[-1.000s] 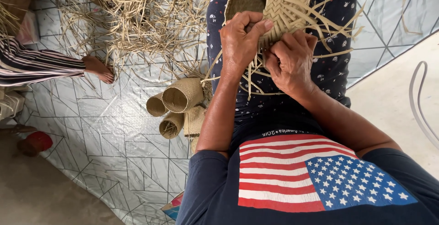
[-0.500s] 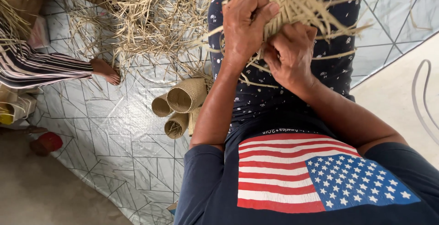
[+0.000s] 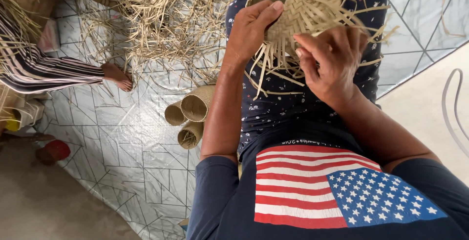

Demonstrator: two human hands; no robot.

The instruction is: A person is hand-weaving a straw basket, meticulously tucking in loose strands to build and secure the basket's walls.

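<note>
Nearest, the right hand [image 3: 337, 64]: grip pinched together on loose straw strips [image 3: 273, 69] at the frayed lower edge of a half-woven straw basket [image 3: 308, 5], held over the lap. Just beside it, the left hand [image 3: 246, 32]: grip clamped on the basket's rim, thumb inside the mouth, fingers wrapped around the outer wall.

Judged light, springy and easily crushed; woven wall fairly firm, unwoven ends limp, brittle and prone to splitting. Best taken at the woven rim or wall, not by the loose ends.

Beyond the grips, down on the patterned floor mat [image 3: 122, 137]: three rolled woven tubes [image 3: 190, 115], then a heap of loose straw [image 3: 166, 20]. Farther left, another person's striped sleeve [image 3: 44, 71].

Hidden: right fingertips behind the strips, basket's top cut off by the frame edge, interior in shadow.
</note>
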